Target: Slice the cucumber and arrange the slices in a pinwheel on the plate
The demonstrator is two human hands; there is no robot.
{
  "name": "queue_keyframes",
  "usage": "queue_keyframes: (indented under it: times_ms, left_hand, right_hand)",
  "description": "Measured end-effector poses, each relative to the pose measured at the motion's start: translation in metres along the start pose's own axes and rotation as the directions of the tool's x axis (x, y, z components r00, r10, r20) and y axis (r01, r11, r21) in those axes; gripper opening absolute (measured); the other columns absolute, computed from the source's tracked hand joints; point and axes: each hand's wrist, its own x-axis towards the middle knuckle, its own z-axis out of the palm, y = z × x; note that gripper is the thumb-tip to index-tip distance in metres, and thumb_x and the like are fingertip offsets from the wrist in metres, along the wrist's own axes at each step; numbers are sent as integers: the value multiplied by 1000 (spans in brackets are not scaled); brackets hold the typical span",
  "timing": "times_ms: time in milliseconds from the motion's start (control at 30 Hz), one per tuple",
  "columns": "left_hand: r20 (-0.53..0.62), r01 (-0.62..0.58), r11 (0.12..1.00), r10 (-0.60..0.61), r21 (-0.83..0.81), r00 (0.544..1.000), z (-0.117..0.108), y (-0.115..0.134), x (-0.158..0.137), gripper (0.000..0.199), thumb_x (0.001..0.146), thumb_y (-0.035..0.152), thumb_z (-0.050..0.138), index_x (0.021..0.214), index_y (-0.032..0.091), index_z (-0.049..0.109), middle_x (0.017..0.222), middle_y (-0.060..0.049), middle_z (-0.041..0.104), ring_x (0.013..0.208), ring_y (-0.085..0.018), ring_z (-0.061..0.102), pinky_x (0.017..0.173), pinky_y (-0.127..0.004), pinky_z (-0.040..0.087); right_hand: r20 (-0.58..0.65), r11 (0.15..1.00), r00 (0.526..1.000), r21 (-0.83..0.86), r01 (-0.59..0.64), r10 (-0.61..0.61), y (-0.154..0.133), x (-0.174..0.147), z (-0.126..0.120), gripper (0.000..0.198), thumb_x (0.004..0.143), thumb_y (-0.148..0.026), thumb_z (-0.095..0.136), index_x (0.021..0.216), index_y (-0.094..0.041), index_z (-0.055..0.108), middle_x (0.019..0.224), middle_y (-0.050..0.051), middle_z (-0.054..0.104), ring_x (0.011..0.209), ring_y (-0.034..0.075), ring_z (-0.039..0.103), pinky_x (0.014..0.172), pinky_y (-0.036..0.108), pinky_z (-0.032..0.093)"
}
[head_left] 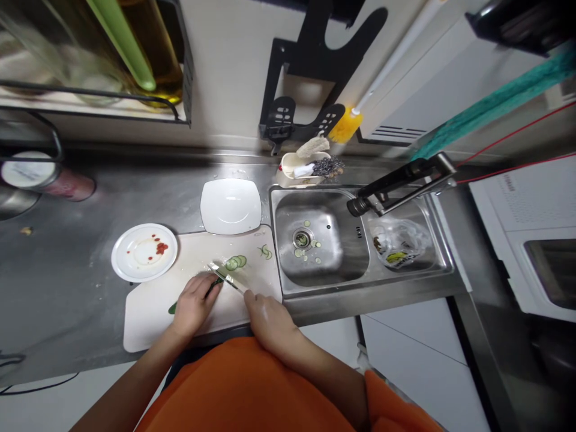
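My left hand [195, 302] is closed around a cucumber [173, 308] lying on a white cutting board [148, 318]; most of the cucumber is hidden under the fingers. In my right hand [269, 318] is the handle of a knife [228, 278]. Its blade slants across the board at the cucumber's cut end, right beside the left fingertips. Several cucumber slices [236, 263] lie overlapping just past the blade. Thin cucumber scraps [266, 252] rest near the board's right edge.
A round plate [121, 255] with red bits stands left of the board, a square white plate [231, 204] behind it. To the right, the sink [333, 270] holds cucumber slices. A clear plastic bag [400, 240] sits under the black faucet [382, 189].
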Motion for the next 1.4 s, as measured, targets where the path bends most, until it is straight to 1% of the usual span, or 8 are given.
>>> queue_keyframes:
  times_ms: [233, 333, 567, 733, 867, 1000, 1167, 1400]
  left_hand:
    - [14, 14, 1000, -14, -7, 1000, -1, 1, 1, 20, 88, 31, 54, 100, 20, 65, 98, -7, 71, 94, -22, 65, 88, -38, 51]
    - [19, 19, 1000, -19, -7, 1000, -1, 1, 0, 21, 89, 31, 53, 101, 20, 65, 99, -8, 71, 95, -23, 65, 89, -39, 51]
    - [1, -11, 1000, 11, 1, 1000, 0, 0, 0, 19, 88, 30, 55, 102, 20, 64, 99, -8, 71, 95, -22, 65, 90, -38, 50]
    - [29, -7, 1000, 7, 9, 1000, -2, 1, 1, 20, 89, 29, 54, 103, 20, 64, 100, -8, 71, 96, -22, 64, 90, -38, 50]
    - [35, 5, 1000, -5, -1, 999, -1, 1, 0, 21, 89, 29, 54, 104, 20, 64, 101, -7, 71, 96, -22, 64, 90, -39, 50]
    - [36, 6, 1000, -6, -4, 999, -1, 1, -1, 22, 89, 30, 54, 106, 20, 63, 102, -7, 71, 97, -22, 64, 90, -39, 50]
    - [60, 14, 1000, -13, -16, 998, -2, 2, -1, 24, 89, 29, 54, 109, 19, 62, 106, -8, 69, 102, -22, 62, 93, -38, 49]
    - [45, 13, 1000, -12, -19, 999, -2, 3, -2, 25, 89, 28, 55, 111, 18, 62, 109, -9, 68, 105, -22, 61, 94, -38, 49]
  right_hand:
    - [-21, 999, 999, -21, 33, -33, -1, 6, 1, 31, 89, -4, 33, 110, -14, 54, 89, 11, 68, 85, 23, 67, 66, 27, 48]
    - [-39, 998, 998, -40, 43, -45, -3, 13, 3, 30, 91, -5, 33, 110, -14, 54, 88, 11, 68, 85, 23, 67, 65, 27, 49]
    - [-56, 996, 996, -55, 73, -76, -11, 33, 4, 29, 93, -8, 31, 113, -13, 52, 89, 13, 68, 87, 23, 67, 66, 28, 51]
    - [-87, 993, 990, -49, 110, -114, -13, 49, 12, 29, 94, -9, 29, 112, -13, 52, 89, 12, 68, 90, 22, 66, 70, 27, 51]
    - [-113, 992, 985, -20, 128, -130, -13, 56, 18, 32, 93, -9, 27, 114, -12, 51, 92, 12, 68, 88, 23, 66, 69, 29, 51]
    - [-107, 993, 988, -6, 115, -115, -11, 53, 15, 33, 94, -10, 27, 115, -12, 52, 92, 13, 68, 89, 23, 66, 70, 29, 51]
    - [-42, 998, 997, -23, 57, -58, -2, 42, 11, 31, 94, -10, 30, 115, -14, 52, 90, 13, 69, 90, 22, 67, 71, 26, 50]
    - [-60, 999, 998, -31, 5, -7, 6, 29, 12, 32, 90, -5, 32, 114, -15, 52, 88, 11, 69, 87, 24, 67, 67, 29, 51]
